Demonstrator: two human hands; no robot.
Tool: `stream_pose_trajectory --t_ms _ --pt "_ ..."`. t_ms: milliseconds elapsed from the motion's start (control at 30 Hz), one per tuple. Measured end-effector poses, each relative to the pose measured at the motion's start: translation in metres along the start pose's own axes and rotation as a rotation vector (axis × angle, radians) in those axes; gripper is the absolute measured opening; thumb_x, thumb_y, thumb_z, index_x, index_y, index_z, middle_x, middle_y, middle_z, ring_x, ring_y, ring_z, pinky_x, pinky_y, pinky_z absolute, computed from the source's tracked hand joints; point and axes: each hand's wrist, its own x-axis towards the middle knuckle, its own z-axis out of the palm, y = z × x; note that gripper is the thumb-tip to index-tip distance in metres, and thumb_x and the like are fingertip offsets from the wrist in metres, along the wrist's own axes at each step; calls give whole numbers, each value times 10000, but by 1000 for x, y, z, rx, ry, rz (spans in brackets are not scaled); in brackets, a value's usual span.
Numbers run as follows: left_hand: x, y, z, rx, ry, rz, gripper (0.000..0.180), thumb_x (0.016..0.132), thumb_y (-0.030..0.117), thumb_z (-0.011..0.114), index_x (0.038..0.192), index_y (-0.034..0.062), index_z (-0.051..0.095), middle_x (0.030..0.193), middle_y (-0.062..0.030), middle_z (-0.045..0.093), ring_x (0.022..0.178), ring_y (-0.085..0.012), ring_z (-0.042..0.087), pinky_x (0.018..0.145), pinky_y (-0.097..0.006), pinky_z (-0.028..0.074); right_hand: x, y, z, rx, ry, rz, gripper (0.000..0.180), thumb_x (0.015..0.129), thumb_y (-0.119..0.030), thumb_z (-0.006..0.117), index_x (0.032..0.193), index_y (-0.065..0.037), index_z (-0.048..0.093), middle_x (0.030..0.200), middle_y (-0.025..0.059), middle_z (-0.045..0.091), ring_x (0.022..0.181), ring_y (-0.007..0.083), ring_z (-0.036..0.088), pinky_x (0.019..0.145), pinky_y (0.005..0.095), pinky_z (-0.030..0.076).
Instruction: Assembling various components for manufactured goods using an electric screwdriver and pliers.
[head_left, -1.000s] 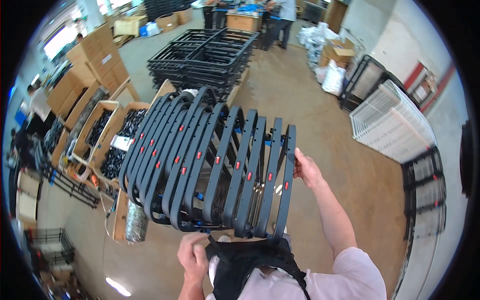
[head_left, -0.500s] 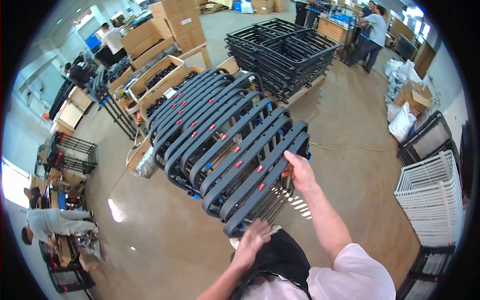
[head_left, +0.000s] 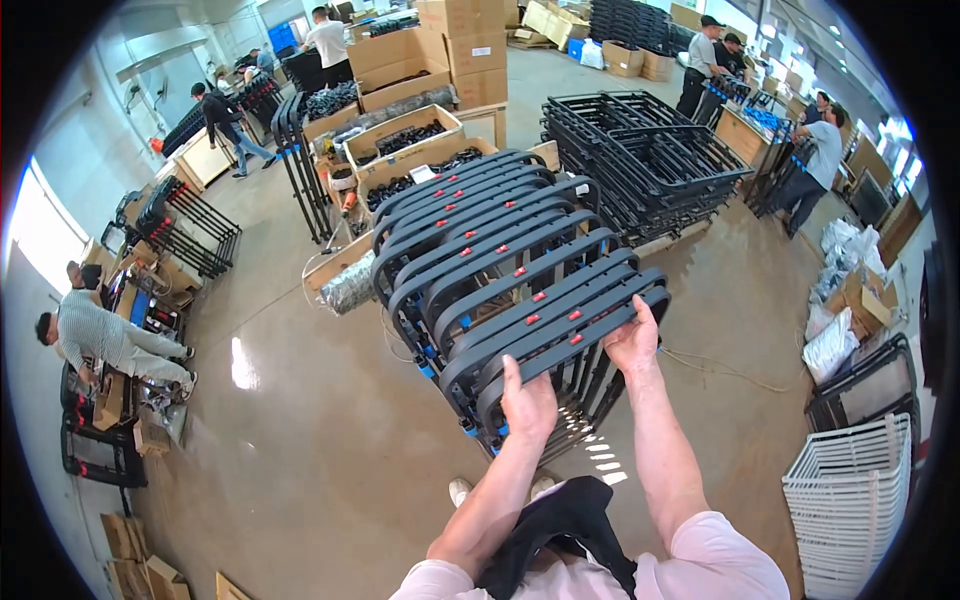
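Several dark grey tubular frames with rounded corners (head_left: 520, 272) stand upright in a row in front of me, each top bar carrying a red button. Blue clips (head_left: 470, 430) show low on their sides. My left hand (head_left: 530, 408) holds the nearest frame (head_left: 548, 350) near its left end, thumb up against the bar and fingers partly hidden beneath. Close to the right corner of that same bar, my right hand (head_left: 632, 345) grips it with the thumb on top. The nearest frames stand close together at the front of the row.
Stacked black metal racks (head_left: 650, 160) stand behind on the right. Wooden bins of black parts (head_left: 405, 145) and cardboard boxes (head_left: 465, 50) are at the back left. White racks (head_left: 850, 500) are stacked at right. A cable (head_left: 730, 372) lies on the floor. Several people work farther off.
My left hand has come up from near my body to the nearest frame's bar. My right hand stays on its right end. The view has shifted, and the front frames appear closer together.
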Motion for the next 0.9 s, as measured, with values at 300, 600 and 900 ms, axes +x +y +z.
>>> stream_pose_trajectory --t_ms 300,600,900 --pt "-6 31 0 -181 -29 115 490 1081 406 522 1460 94 541 1472 -72 603 1357 -248 558 1181 -439 423 10 36 13 130 -62 117 485 957 -328 628 1347 -39 640 1345 124 688 1267 329 615 1185 512 394" --pt "5 5 13 -217 -19 72 467 1049 335 574 1423 57 563 1450 -89 620 1362 -258 553 1207 -447 380 29 10 7 60 -41 55 584 921 -294 588 1431 -9 569 1439 177 625 1344 380 570 1202 561 386" --pt "35 11 17 -268 -86 -1 449 1060 261 576 1453 47 535 1463 -92 604 1371 -248 539 1218 -432 365 50 14 23 -58 16 -3 593 926 -256 561 1451 20 547 1456 172 609 1367 347 556 1233 515 360"
